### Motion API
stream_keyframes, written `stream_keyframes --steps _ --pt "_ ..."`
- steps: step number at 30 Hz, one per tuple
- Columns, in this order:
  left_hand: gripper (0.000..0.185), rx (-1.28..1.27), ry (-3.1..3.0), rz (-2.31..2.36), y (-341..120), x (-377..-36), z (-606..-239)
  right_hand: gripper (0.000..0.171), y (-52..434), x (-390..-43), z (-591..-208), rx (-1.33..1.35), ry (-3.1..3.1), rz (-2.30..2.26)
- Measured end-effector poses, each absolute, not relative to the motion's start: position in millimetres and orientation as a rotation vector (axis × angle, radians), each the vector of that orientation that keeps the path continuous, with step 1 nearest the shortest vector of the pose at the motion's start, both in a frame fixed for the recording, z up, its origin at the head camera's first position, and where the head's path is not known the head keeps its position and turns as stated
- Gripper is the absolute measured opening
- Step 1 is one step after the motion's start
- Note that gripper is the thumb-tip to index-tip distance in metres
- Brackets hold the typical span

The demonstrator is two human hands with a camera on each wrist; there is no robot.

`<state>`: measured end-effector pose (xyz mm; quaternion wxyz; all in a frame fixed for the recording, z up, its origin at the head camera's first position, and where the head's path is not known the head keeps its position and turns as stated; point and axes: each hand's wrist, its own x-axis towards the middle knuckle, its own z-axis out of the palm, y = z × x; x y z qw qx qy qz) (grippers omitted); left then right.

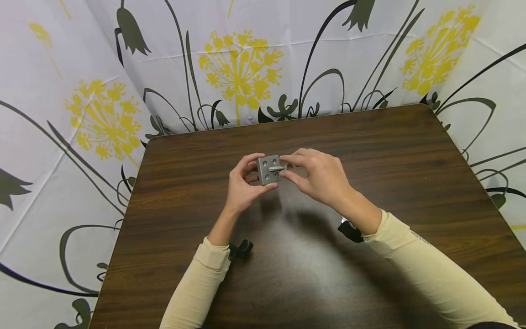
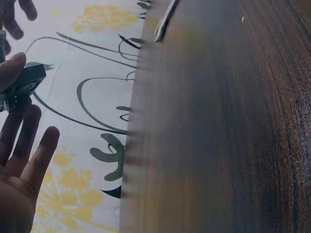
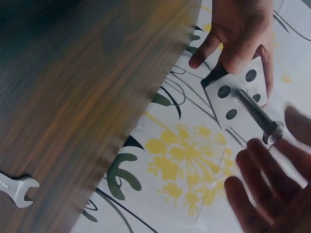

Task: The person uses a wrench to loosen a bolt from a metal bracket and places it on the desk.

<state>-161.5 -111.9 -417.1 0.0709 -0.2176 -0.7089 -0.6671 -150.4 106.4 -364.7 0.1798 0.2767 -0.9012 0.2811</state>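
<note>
My left hand grips a square grey metal block by its edges above the table. Several round holes show on the block's face in the right wrist view. A hex-head bolt stands in the middle of that face, its head well out from the block. Around the bolt's head are the thumb and index finger of my right hand, while the other fingers extend beside it. In the left wrist view, bolt thread pokes out on the block's other side.
A wrench with an open end lies on the dark wood table; part of it shows in the left wrist view. Behind the table hangs a white curtain with yellow and grey flowers. Each wrist wears a black strap.
</note>
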Motion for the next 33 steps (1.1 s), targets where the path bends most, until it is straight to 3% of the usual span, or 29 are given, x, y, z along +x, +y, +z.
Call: stream_keyframes --steps 4,10,17,20,23,29,33 --pt "0.069 -0.658 -2.130 -2.000 -111.5 -161.2 -417.0 0.027 105.8 -150.4 -364.2 0.710 -2.597 0.829" --pt "0.068 -0.664 -2.118 -2.006 -111.9 -161.4 -418.7 0.025 106.8 -151.2 -366.5 0.850 -2.510 0.769" --pt "0.070 -0.674 -2.103 -1.990 -113.4 -167.3 -429.5 0.028 105.8 -150.3 -366.1 0.674 -2.612 0.808" --pt "0.069 -0.677 -2.109 -1.987 -112.0 -163.6 -421.9 0.021 106.5 -150.7 -365.3 0.746 -2.612 0.784" --pt "0.068 -0.675 -2.112 -1.981 -111.4 -161.7 -416.8 0.027 106.9 -150.9 -365.2 0.812 -2.552 0.753" --pt "0.068 -0.676 -2.107 -1.982 -111.2 -161.7 -415.8 0.031 105.3 -150.6 -366.5 0.695 -2.606 0.822" --pt "0.069 -0.672 -2.103 -1.991 -111.6 -161.7 -416.9 0.025 105.4 -151.1 -367.4 0.773 -2.586 0.793"
